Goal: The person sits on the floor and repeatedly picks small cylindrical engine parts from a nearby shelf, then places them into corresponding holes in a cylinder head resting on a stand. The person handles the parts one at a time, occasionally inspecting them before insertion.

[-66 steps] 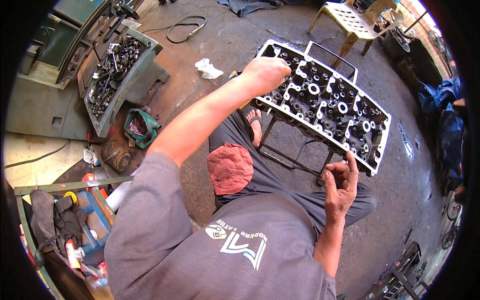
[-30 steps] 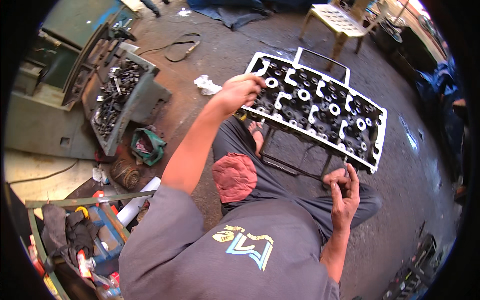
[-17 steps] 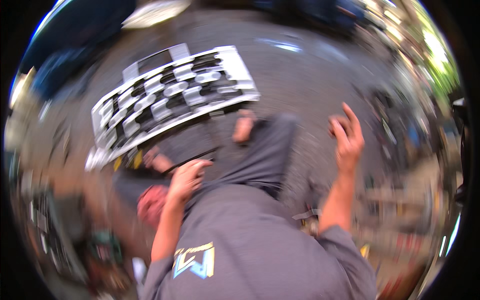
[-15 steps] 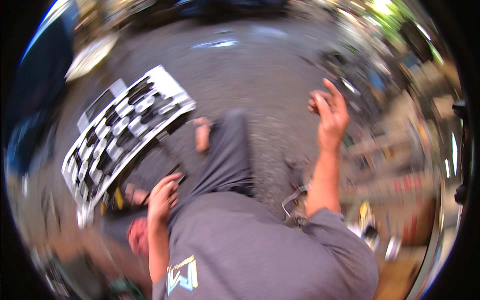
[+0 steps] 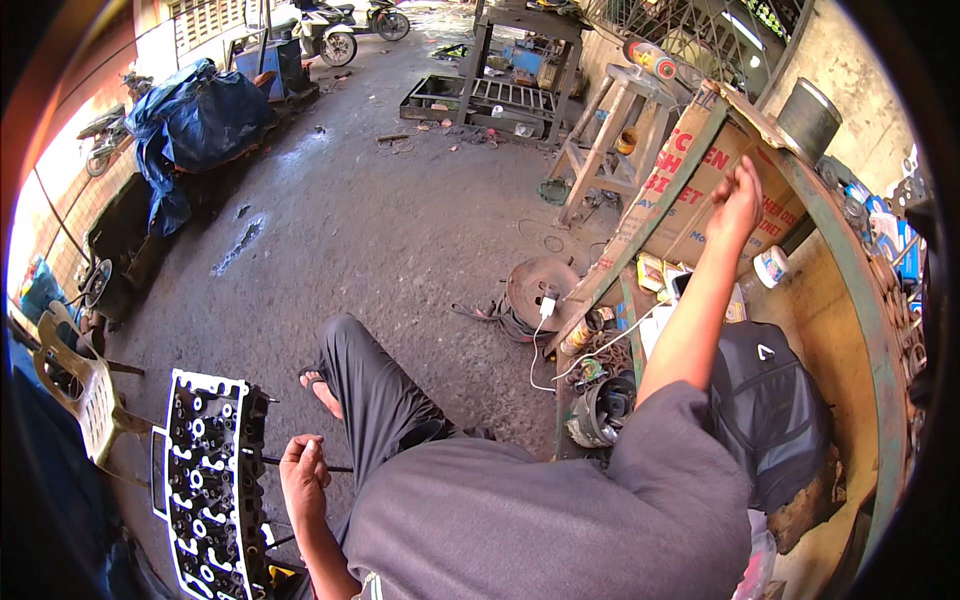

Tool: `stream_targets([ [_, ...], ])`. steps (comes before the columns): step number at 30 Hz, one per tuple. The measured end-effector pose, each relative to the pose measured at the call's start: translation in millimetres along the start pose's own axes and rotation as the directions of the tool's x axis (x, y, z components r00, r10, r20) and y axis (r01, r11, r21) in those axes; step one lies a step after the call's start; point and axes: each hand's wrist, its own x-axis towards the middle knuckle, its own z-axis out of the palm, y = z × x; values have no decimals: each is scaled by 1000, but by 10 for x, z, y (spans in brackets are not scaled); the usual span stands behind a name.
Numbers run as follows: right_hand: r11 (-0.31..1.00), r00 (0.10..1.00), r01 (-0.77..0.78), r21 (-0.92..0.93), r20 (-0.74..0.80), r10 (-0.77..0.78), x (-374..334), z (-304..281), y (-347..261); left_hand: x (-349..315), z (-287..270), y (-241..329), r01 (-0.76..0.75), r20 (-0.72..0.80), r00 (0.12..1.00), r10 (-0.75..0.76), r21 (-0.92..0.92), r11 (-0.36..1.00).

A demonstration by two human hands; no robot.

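L hand: we pinch a small pale bit, kind unclear, fingers pressed together, just beside the cylinder head on its stand. R hand: raised at the cardboard box; grip can't tell. Backpack below.

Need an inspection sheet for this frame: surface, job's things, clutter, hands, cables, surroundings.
Surface: bare concrete floor, stained.
Job's things: cylinder head on a frame at lower left; small white item in left hand.
Clutter: cardboard box, black backpack, metal disc, tins on green shelf.
Hands: left hand pinches the small item beside the cylinder head; right hand raised at the cardboard box, grip unclear.
Cables: white charger cable.
Surroundings: blue tarp, wooden stool, plastic chair.
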Motion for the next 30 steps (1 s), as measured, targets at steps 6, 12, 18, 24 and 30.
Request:
stream_targets([
  [6, 985, 973, -172, -3, 155, 171, 718, 122, 86, -17, 35, 10, 4, -83, 997, -2, 23, 1000],
  [12, 974, 954, -228, -4, 198, 224, 914, 145, 215, -46, -9, -64, 40, -94, 995, -38, 13, 999],
  [18, 973, 947, -231, -13, 226, 228, 984, 175, 235, -42, -17, -86, 62, -97, 993, -60, 13, 998],
  [24, 977, 950, -211, -26, 231, 211, 1039, 163, 284, -48, -36, -102, 66, -97, 993, -66, -5, 998],
  [30, 972, 960, -219, -85, 157, 230, 824, 153, 187, -57, 30, -73, 47, -139, 989, -49, -15, 999],
])
